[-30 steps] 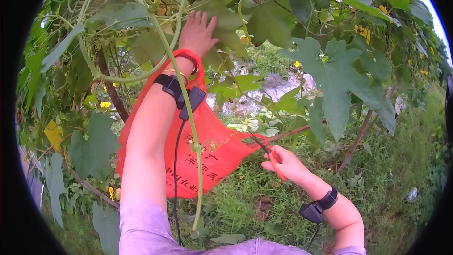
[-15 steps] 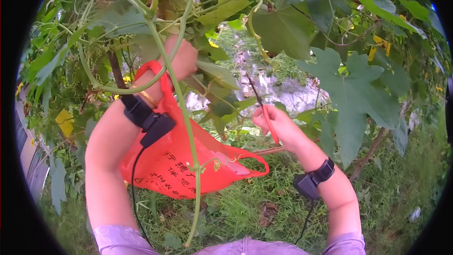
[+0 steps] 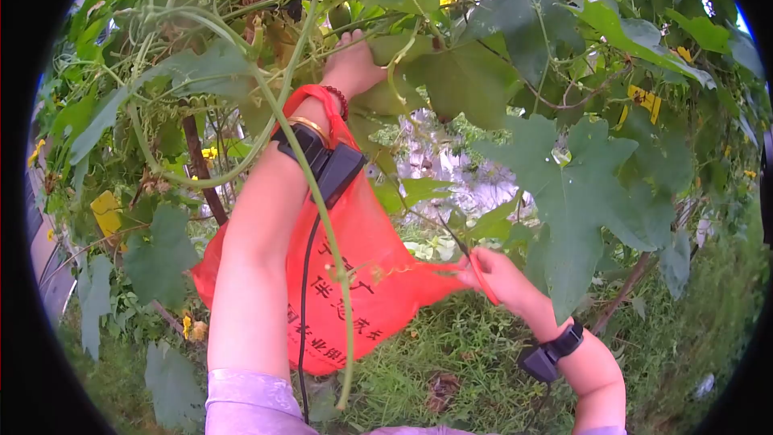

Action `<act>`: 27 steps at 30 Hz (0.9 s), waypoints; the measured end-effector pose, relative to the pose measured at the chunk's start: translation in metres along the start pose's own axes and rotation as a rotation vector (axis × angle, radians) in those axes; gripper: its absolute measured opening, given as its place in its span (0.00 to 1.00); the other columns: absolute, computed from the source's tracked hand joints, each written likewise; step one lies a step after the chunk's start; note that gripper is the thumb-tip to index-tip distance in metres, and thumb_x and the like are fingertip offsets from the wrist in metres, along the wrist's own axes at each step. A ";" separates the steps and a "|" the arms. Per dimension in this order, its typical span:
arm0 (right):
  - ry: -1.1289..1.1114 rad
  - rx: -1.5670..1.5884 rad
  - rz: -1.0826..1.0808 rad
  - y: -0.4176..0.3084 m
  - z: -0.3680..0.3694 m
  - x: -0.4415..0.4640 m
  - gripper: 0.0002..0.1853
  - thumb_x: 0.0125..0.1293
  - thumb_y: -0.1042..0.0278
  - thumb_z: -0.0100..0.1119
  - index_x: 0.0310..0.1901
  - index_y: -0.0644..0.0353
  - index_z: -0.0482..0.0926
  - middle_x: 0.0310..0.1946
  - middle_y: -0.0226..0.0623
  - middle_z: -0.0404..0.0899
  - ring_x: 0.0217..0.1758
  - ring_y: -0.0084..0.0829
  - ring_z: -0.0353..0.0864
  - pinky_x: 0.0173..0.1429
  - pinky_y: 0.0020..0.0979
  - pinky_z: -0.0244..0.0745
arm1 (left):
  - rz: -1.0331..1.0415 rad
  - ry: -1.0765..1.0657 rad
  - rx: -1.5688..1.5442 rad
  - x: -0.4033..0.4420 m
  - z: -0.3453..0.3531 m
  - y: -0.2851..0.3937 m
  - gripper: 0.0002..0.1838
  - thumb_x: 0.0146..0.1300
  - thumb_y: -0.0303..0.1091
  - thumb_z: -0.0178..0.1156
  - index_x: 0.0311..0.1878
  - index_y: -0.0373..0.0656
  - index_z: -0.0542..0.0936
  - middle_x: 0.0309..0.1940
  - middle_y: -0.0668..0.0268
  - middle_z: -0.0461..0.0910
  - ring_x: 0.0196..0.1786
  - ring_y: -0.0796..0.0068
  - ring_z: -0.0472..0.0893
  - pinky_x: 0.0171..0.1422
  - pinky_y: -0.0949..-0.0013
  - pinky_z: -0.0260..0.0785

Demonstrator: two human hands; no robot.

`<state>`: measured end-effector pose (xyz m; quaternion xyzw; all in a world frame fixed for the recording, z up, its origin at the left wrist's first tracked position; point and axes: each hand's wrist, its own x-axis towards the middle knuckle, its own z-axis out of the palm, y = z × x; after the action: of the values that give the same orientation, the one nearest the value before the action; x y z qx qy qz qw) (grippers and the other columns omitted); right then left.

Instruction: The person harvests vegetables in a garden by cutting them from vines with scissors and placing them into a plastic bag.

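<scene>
My left hand (image 3: 354, 66) reaches up among the leaves, fingers raised just below a small green fruit (image 3: 340, 14). I see nothing in its grasp, though leaves partly cover the fingertips. One handle of a red plastic bag (image 3: 346, 290) with dark printed characters loops over my left wrist, beside a beaded bracelet. My right hand (image 3: 498, 278) is closed around scissors (image 3: 484, 276) with red handles, their dark blades pointing up and left. That same hand also grips the bag's other handle, pulling it out to the right.
Climbing vines and broad leaves (image 3: 576, 193) surround both hands. A long green stem (image 3: 322, 209) hangs in front of my left forearm and the bag. Wooden stakes (image 3: 201, 165) stand among the foliage, with grass (image 3: 451, 362) below. Cables run from the wrist devices.
My left hand has moved up and right toward the green fruit, drawing the bag along. My right hand has lowered slightly rightward and now grips the bag's free handle with the scissors.
</scene>
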<state>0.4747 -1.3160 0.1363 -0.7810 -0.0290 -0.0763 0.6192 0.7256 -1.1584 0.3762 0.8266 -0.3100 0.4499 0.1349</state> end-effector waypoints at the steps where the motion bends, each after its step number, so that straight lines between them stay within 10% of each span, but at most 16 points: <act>1: 0.007 0.006 -0.001 0.006 -0.003 -0.005 0.17 0.52 0.61 0.64 0.38 0.62 0.73 0.30 0.27 0.74 0.33 0.17 0.70 0.38 0.21 0.66 | -0.082 0.040 0.092 0.008 0.012 -0.006 0.42 0.45 0.57 0.60 0.60 0.41 0.62 0.60 0.52 0.62 0.65 0.57 0.58 0.65 0.59 0.54; 5: 0.009 -0.026 0.073 0.029 -0.018 -0.011 0.17 0.51 0.62 0.66 0.38 0.62 0.73 0.31 0.27 0.75 0.34 0.16 0.71 0.39 0.21 0.67 | -0.172 -0.349 0.004 0.018 0.006 -0.018 0.54 0.38 0.67 0.58 0.62 0.35 0.56 0.52 0.51 0.72 0.54 0.58 0.73 0.60 0.60 0.60; 9: -0.034 -0.010 0.135 0.026 -0.013 -0.010 0.12 0.55 0.68 0.62 0.39 0.61 0.72 0.30 0.24 0.73 0.35 0.14 0.70 0.41 0.19 0.67 | 0.060 -0.883 0.090 0.008 0.056 -0.018 0.35 0.40 0.63 0.57 0.46 0.45 0.78 0.48 0.61 0.76 0.49 0.60 0.76 0.53 0.62 0.66; 12: -0.058 0.002 0.091 0.020 -0.006 0.006 0.12 0.54 0.68 0.63 0.38 0.61 0.72 0.29 0.23 0.72 0.33 0.13 0.69 0.38 0.19 0.66 | 0.272 -1.186 0.481 -0.059 0.074 0.021 0.37 0.47 0.67 0.52 0.51 0.46 0.75 0.53 0.60 0.72 0.58 0.59 0.69 0.60 0.50 0.59; 15: -0.071 0.050 0.063 0.020 0.001 0.013 0.12 0.54 0.68 0.62 0.38 0.60 0.72 0.29 0.23 0.72 0.33 0.13 0.68 0.38 0.18 0.66 | 0.049 -0.951 0.266 -0.077 0.106 -0.035 0.35 0.51 0.62 0.54 0.54 0.44 0.72 0.46 0.56 0.76 0.51 0.59 0.75 0.56 0.57 0.63; 19: -0.080 0.071 0.114 0.018 -0.005 0.013 0.16 0.55 0.65 0.62 0.41 0.64 0.71 0.34 0.29 0.75 0.40 0.19 0.74 0.44 0.23 0.69 | -0.344 -0.071 -0.570 -0.054 0.085 -0.061 0.18 0.57 0.44 0.55 0.43 0.39 0.74 0.30 0.50 0.78 0.35 0.52 0.78 0.42 0.62 0.69; 24: -0.067 0.058 0.148 0.017 -0.001 0.012 0.14 0.56 0.65 0.61 0.40 0.62 0.72 0.32 0.28 0.75 0.37 0.17 0.72 0.40 0.21 0.68 | -0.109 0.415 -0.252 -0.023 0.062 -0.019 0.31 0.55 0.43 0.57 0.59 0.41 0.59 0.52 0.48 0.66 0.47 0.51 0.74 0.48 0.57 0.68; 27: -0.077 0.111 0.138 0.020 -0.001 0.002 0.13 0.56 0.65 0.61 0.40 0.61 0.72 0.33 0.28 0.74 0.37 0.16 0.72 0.41 0.20 0.68 | 0.016 0.264 -0.170 0.002 0.051 -0.015 0.43 0.51 0.44 0.61 0.65 0.41 0.49 0.60 0.48 0.55 0.53 0.51 0.70 0.51 0.57 0.68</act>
<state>0.4793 -1.3222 0.1172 -0.7481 -0.0029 -0.0017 0.6636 0.7699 -1.1733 0.3499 0.7433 -0.3331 0.5280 0.2404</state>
